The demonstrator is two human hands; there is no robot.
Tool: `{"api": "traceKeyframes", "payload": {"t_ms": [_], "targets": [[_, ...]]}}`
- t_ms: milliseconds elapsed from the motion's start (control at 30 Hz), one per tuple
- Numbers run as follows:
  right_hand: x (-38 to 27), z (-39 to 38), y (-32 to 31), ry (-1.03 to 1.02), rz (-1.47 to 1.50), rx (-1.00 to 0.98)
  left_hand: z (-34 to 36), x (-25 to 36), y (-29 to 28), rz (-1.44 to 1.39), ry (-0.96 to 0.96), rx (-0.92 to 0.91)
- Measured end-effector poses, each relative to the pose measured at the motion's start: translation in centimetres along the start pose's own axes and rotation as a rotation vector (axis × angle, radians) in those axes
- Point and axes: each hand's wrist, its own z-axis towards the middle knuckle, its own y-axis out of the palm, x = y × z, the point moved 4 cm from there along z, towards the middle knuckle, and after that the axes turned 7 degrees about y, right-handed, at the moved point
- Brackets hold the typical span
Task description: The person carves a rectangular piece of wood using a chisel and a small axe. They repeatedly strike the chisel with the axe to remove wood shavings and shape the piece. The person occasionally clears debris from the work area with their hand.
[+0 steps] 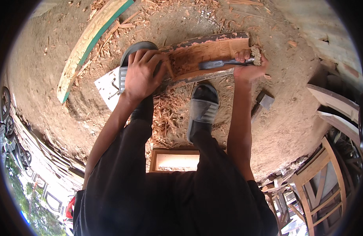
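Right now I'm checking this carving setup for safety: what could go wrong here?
The chisel in the right hand points toward the left hand pressing on the wood plank; a slip could likely cut it. The feet wear open sandals beside the plank, exposed to a dropped tool.

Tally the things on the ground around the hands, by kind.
Carved wooden block: 1
Curved green-edged plank: 1
Chisel in right hand, blade on block: 1
Hammer: 1
Sandals: 2, left beside left hand, right
White sheet: 1
Total: 7
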Motion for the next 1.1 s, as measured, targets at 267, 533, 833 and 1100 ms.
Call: {"api": "traceKeyframes", "payload": {"t_ms": [267,533,833,1100], "targets": [[-1.0,0.6,1.0,-0.018,-0.07,-0.004,0.0,-0.2,0.0,-0.004,-0.005,-0.009],[-1.2,0.7,2.3,0.081,-0.155,-0.224,0.7,-0.2,0.2,-0.086,-0.009,0.001],[-7.2,-0.1,0.3,0.079,-1.024,-0.056,13.4,5.1,-0.3,-0.197,0.437,-0.474],[-5.8,1.1,0.3,-0.094,-1.025,-0.188,22.5,9.1,5.6,-0.039,0.095,-0.856]]}}
